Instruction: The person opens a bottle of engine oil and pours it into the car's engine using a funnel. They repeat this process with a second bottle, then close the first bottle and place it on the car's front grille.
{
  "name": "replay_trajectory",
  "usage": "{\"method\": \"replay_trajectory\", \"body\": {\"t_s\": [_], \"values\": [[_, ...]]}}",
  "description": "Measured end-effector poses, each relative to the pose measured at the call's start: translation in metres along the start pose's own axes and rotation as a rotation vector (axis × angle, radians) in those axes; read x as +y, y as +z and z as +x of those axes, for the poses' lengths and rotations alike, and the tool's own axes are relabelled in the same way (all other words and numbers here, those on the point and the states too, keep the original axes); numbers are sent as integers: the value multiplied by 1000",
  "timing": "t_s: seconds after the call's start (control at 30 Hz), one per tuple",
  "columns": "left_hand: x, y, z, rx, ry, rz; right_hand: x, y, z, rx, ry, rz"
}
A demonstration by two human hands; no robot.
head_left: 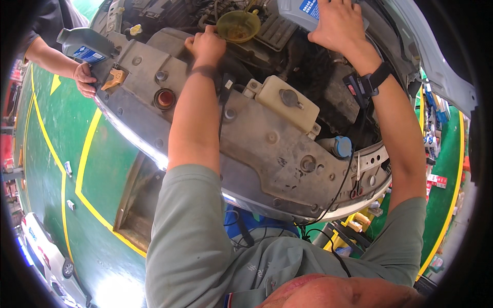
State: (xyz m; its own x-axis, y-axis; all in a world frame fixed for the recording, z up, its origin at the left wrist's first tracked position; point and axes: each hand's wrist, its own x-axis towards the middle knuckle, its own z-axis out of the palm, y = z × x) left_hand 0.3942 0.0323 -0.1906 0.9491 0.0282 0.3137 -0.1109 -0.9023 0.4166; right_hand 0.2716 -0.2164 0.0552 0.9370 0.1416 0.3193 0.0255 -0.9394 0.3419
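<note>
My right hand [339, 25] grips a grey plastic oil bottle [297, 11] with a blue label, held tilted over the engine bay. Its spout is out of sight past the top edge. A yellow-green translucent funnel [238, 26] stands in the engine, with some brownish liquid showing in its bowl. At the funnel's left rim, my left hand [207, 47] has its fingers curled; the fingertips there are partly hidden. Left of that, a second grey-green bottle [84, 45] stands on the front panel, close to another person's hand [85, 79].
The front panel [257, 149] carries a red-brown round cap [165, 98], an orange-tan plastic piece [114, 79], a cream reservoir [287, 105] and a blue cap [341, 147]. Scissors [357, 187] lie near its right edge. A black cable [336, 197] hangs down the front. The raised hood [436, 51] is at right.
</note>
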Motion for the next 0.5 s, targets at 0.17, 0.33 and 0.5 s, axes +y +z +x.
{"method": "replay_trajectory", "body": {"t_s": [0.17,0.33,0.5], "values": [[0,1,0,10,4,6,1,0,0,26,-18,-9],[-4,7,0,49,21,13,2,2,3,37,-13,-39],[-2,6,0,49,29,7,8,10,5,45,-17,-53]]}}
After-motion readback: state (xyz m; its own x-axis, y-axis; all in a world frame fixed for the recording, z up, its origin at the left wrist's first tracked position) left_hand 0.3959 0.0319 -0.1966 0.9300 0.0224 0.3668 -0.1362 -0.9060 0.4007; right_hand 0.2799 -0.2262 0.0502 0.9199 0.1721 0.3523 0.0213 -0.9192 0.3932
